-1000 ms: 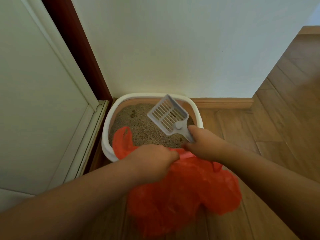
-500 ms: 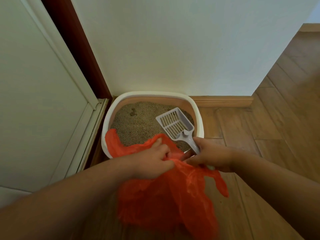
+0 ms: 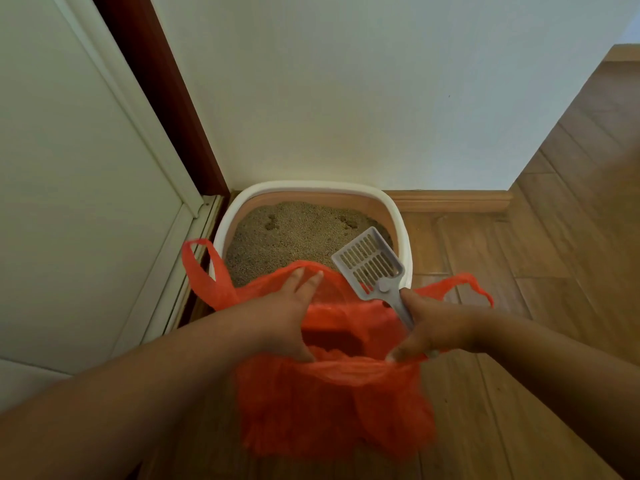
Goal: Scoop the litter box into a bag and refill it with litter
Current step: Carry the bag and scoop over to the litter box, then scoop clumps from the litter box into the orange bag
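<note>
L hand [image 3: 287,317] spreads the orange bag [image 3: 332,403] mouth wide; R hand [image 3: 436,327] grips scoop [image 3: 372,268] handle plus bag edge, near the litter box [image 3: 403,233].

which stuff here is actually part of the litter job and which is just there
In use: litter box, litter, dark clumps, grey scoop in right hand, orange bag spread by left hand.

Just there: white door, wall, baseboard, wood floor.
</note>
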